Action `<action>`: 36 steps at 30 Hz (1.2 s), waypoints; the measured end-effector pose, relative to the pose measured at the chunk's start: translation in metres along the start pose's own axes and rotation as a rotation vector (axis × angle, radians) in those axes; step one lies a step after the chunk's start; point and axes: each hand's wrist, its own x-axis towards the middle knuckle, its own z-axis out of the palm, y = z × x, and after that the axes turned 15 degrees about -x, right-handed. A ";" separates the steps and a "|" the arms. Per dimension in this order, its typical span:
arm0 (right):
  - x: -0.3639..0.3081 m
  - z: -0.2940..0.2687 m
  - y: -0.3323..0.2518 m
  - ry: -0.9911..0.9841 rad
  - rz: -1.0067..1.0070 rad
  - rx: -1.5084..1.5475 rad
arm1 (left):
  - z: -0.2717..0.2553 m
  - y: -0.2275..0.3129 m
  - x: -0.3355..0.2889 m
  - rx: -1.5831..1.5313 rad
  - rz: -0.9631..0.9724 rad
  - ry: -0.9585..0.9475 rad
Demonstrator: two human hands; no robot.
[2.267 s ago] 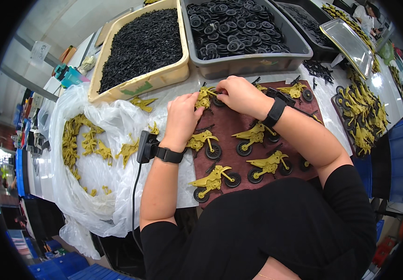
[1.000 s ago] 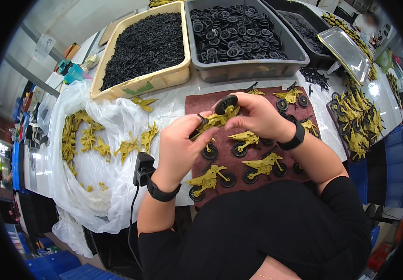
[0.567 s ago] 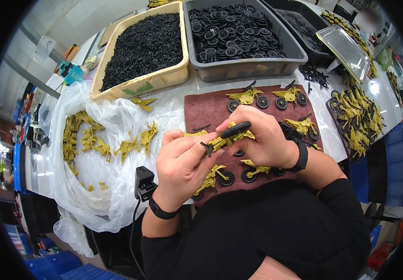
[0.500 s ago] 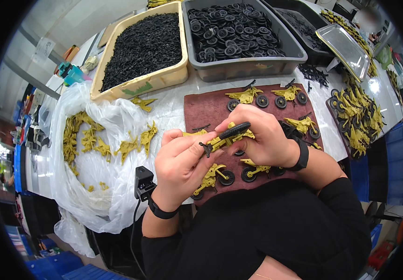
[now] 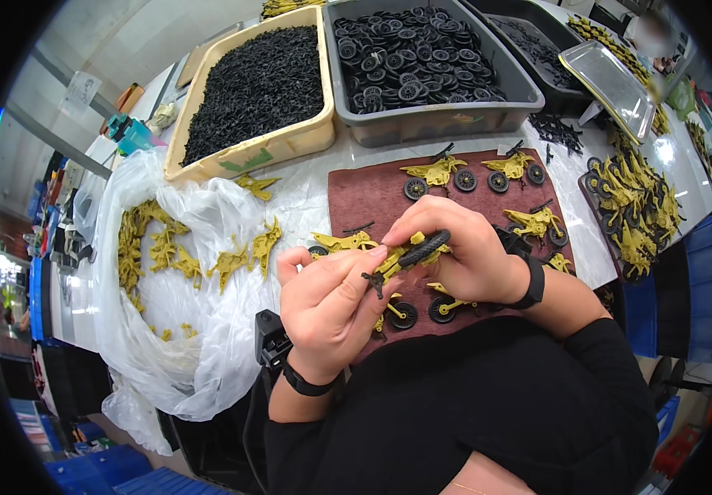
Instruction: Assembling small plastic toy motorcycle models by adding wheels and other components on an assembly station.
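Above a maroon cloth mat [image 5: 364,194] I hold a yellow toy motorcycle [image 5: 392,262] with a black wheel [image 5: 424,247] in both hands. My left hand [image 5: 327,301] is closed on its near-left end, where a small black part [image 5: 375,285] sticks out by the thumb. My right hand [image 5: 459,252] is closed round the other end, beside the wheel; its fingers hide part of the body. More yellow toy motorcycles with black wheels lie on the mat, such as one [image 5: 435,173] at the back and one [image 5: 532,221] at the right.
At the back stand a cream bin [image 5: 248,157] of small black parts and a grey bin [image 5: 438,122] of black wheels. A clear plastic bag [image 5: 232,363] with yellow bodies lies left. A tray of assembled motorcycles [image 5: 636,206] sits right, near a clear lid [image 5: 607,87].
Both hands stay on the toy motorcycle. My left hand and forearm have shifted slightly right, and the toy has turned a little, its wheel end now pointing more upward.
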 end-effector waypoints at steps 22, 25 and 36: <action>-0.005 -0.012 -0.044 0.303 -0.021 -0.830 | 0.017 0.017 0.009 0.526 0.175 0.092; -0.011 -0.011 -0.041 0.318 -0.039 -0.787 | 0.019 0.016 0.009 0.562 0.223 0.123; -0.013 -0.008 -0.042 0.486 -0.246 -0.786 | 0.016 0.015 0.005 0.531 0.341 0.035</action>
